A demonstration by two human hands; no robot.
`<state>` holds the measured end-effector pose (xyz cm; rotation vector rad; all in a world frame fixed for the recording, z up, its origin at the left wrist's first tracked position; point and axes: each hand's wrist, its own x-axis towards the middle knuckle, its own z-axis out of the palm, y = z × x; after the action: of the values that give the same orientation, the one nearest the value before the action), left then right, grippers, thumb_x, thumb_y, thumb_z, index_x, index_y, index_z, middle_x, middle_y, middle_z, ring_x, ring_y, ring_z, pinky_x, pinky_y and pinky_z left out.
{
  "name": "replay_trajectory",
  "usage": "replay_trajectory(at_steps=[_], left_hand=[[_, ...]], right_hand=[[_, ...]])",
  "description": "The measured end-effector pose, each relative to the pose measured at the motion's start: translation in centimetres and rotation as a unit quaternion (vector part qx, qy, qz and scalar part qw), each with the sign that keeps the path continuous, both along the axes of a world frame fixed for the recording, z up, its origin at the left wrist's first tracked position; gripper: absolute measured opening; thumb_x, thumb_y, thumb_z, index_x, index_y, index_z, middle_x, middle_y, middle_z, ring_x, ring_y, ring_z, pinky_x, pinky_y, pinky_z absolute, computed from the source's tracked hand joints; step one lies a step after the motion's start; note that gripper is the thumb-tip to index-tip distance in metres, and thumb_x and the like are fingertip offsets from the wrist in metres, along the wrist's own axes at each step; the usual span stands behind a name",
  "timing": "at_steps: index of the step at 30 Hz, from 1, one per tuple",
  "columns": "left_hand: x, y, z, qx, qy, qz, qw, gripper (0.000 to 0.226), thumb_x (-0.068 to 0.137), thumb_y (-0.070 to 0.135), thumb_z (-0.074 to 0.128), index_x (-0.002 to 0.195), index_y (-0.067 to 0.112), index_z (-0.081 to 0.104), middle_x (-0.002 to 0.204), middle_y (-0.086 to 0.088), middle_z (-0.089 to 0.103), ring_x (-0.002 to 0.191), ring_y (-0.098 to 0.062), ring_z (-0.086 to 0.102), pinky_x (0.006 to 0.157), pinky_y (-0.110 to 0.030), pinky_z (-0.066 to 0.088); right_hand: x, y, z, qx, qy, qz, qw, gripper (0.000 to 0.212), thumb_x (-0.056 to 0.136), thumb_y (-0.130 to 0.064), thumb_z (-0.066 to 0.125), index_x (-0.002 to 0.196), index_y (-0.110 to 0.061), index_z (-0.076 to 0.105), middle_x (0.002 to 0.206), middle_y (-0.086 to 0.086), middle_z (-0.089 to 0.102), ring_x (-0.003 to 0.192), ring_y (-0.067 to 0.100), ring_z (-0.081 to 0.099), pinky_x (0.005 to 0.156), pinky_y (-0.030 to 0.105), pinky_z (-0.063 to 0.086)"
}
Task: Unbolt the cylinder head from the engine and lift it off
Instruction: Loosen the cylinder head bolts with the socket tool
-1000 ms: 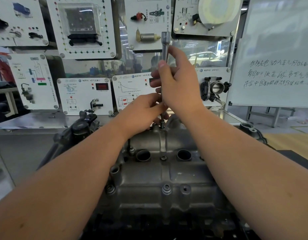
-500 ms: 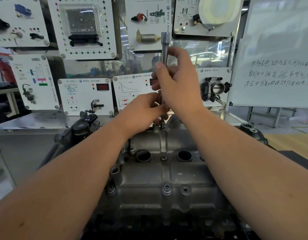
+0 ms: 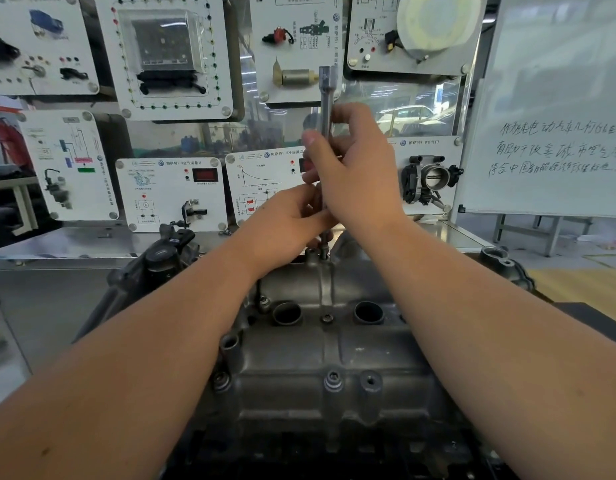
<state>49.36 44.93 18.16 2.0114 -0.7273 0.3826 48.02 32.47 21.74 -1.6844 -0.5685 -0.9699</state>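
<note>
Steel socket wrench (image 3: 326,98), probably gripped

Your cylinder head (image 3: 334,358) is dull dark grey metal, mottled with darker grime. The socket wrench (image 3: 325,98) at twelve o'clock is bright silver. Beyond it, the display panels (image 3: 171,192) are white with black line drawings and small red lights. At two o'clock the whiteboard (image 3: 556,98) is pale grey-white with black handwriting. At three o'clock the floor (image 3: 583,285) shows yellow-tan.

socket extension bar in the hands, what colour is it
The extension bar is plain silvery grey metal, seen best in the head view above the right hand.
</note>
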Motion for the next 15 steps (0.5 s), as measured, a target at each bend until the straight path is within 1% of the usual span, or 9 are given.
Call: replay_trajectory(at_steps=[1, 2, 3, 5, 7, 9, 11, 13, 15], left_hand=[[0.1, 0.0, -0.05, 0.002, -0.003, 0.003, 1.0, 0.011, 0.1, 0.03, 0.061, 0.102, 0.02, 0.065, 0.087, 0.001, 0.075, 0.074, -0.009, 0.07, 0.065, -0.024, 0.054], [0.11, -0.04, -0.09, 0.005, -0.004, 0.008, 1.0, 0.013, 0.1, 0.032, 0.06, 0.102, 0.02, 0.066, 0.087, -0.001, 0.074, 0.073, -0.009, 0.071, 0.063, -0.023, 0.052], [0.08, -0.08, -0.11, 0.004, -0.001, 0.013, 1.0, 0.014, 0.101, 0.033, 0.058, 0.1, 0.021, 0.066, 0.085, 0.0, 0.074, 0.071, -0.007, 0.071, 0.058, -0.019, 0.049], [-0.04, -0.17, -0.18, -0.004, 0.012, 0.01, 1.0, 0.018, 0.104, 0.031, 0.052, 0.096, 0.025, 0.066, 0.085, 0.008, 0.074, 0.066, -0.001, 0.069, 0.051, -0.01, 0.044], [-0.09, -0.14, -0.13, 0.003, 0.012, 0.012, 1.0, 0.02, 0.105, 0.033, 0.051, 0.096, 0.025, 0.067, 0.086, 0.013, 0.074, 0.068, -0.002, 0.07, 0.05, -0.008, 0.042], [-0.11, -0.03, -0.01, 0.017, 0.002, 0.019, 1.0, 0.021, 0.103, 0.036, 0.054, 0.099, 0.021, 0.068, 0.086, 0.007, 0.075, 0.072, -0.01, 0.073, 0.053, -0.012, 0.046], [0.04, 0.04, 0.02, 0.021, -0.008, 0.017, 1.0, 0.02, 0.101, 0.033, 0.06, 0.101, 0.015, 0.068, 0.087, 0.0, 0.075, 0.076, -0.017, 0.073, 0.065, -0.025, 0.055], [0.08, 0.01, -0.02, 0.013, -0.01, 0.006, 1.0, 0.022, 0.096, 0.033, 0.064, 0.103, 0.012, 0.067, 0.088, -0.005, 0.073, 0.077, -0.018, 0.071, 0.073, -0.036, 0.059], [-0.1, -0.13, -0.03, 0.008, -0.004, 0.007, 1.0, 0.028, 0.092, 0.04, 0.062, 0.101, 0.015, 0.067, 0.087, -0.004, 0.073, 0.076, -0.019, 0.072, 0.07, -0.035, 0.058]], right_hand=[[0.02, 0.04, 0.01, -0.001, -0.001, -0.005, 1.0, 0.013, 0.099, -0.028, 0.062, 0.11, -0.024, 0.055, 0.081, -0.003, 0.072, 0.062, 0.005, 0.07, 0.067, 0.038, 0.061], [0.05, 0.06, 0.03, 0.0, -0.002, -0.009, 1.0, 0.009, 0.1, -0.027, 0.06, 0.105, -0.021, 0.057, 0.082, -0.003, 0.072, 0.062, 0.005, 0.07, 0.068, 0.039, 0.061], [0.08, 0.09, 0.08, 0.001, 0.0, -0.014, 1.0, 0.008, 0.101, -0.026, 0.058, 0.101, -0.017, 0.06, 0.082, -0.003, 0.072, 0.062, 0.004, 0.07, 0.069, 0.041, 0.06], [0.16, 0.1, 0.17, 0.002, 0.008, -0.023, 1.0, 0.02, 0.103, -0.024, 0.052, 0.095, -0.009, 0.062, 0.081, -0.003, 0.071, 0.064, 0.003, 0.07, 0.07, 0.044, 0.061], [0.2, 0.06, 0.2, 0.001, 0.016, -0.021, 1.0, 0.024, 0.104, -0.023, 0.049, 0.096, -0.006, 0.063, 0.08, -0.004, 0.071, 0.066, 0.003, 0.071, 0.07, 0.045, 0.061], [0.14, 0.03, 0.2, 0.0, 0.016, -0.009, 1.0, 0.02, 0.104, -0.024, 0.049, 0.106, -0.009, 0.061, 0.08, -0.005, 0.072, 0.066, 0.003, 0.071, 0.07, 0.039, 0.061], [0.02, 0.0, 0.1, 0.008, 0.013, 0.01, 1.0, 0.018, 0.102, -0.029, 0.057, 0.116, -0.018, 0.055, 0.08, -0.005, 0.073, 0.064, 0.003, 0.071, 0.066, 0.028, 0.06], [0.0, 0.01, 0.09, 0.006, 0.003, 0.002, 1.0, 0.017, 0.098, -0.031, 0.064, 0.109, -0.023, 0.054, 0.079, -0.003, 0.072, 0.061, 0.004, 0.071, 0.062, 0.027, 0.058], [0.0, 0.05, 0.15, -0.002, 0.002, -0.013, 1.0, 0.009, 0.099, -0.028, 0.063, 0.098, -0.019, 0.059, 0.078, -0.003, 0.072, 0.06, 0.004, 0.07, 0.062, 0.03, 0.057]])
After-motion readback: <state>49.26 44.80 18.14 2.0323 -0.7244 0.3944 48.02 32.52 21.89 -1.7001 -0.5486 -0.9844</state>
